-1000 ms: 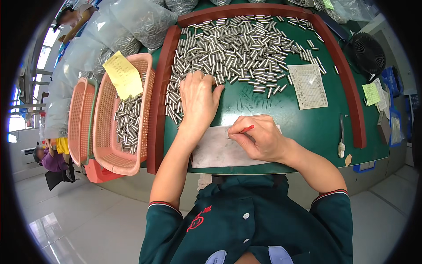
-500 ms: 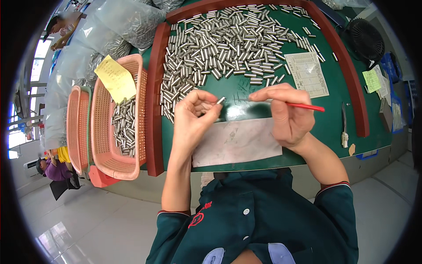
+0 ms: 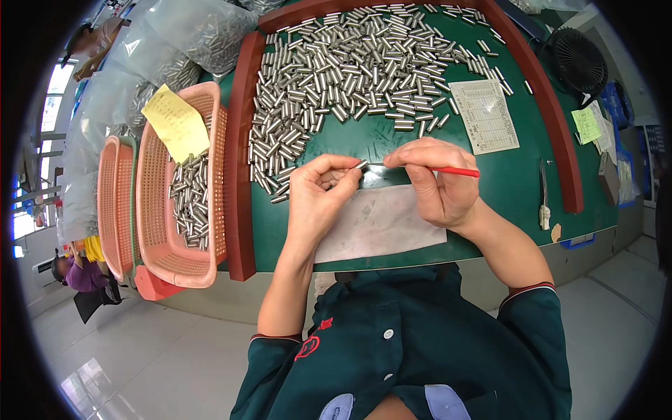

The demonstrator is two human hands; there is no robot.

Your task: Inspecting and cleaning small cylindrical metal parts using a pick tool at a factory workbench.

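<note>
My left hand (image 3: 316,196) pinches a small shiny metal cylinder (image 3: 362,165) between thumb and fingertips, above the front of the green table (image 3: 490,238). Just to the right, my right hand (image 3: 444,183) is closed around a slim red-handled tool (image 3: 458,171). Its red end points right; the working end is hidden by my fingers, near the cylinder. Beneath both hands lies a pale, stained cloth (image 3: 381,224). A large heap of loose metal cylinders (image 3: 350,73) spreads over the table beyond my hands.
Dark red rails (image 3: 240,182) border the work area. To the left, a pink basket (image 3: 150,231) contains cylinders and a yellow note (image 3: 176,124). A printed sheet (image 3: 483,115), a thin blade-like tool (image 3: 543,196) and a black fan (image 3: 575,63) are to the right. Filled plastic bags (image 3: 213,42) stand back left.
Both hands have come closer together: the left, with the cylinder, moved right, and the right, with the red-handled tool, moved left. The whole view has shifted slightly.
</note>
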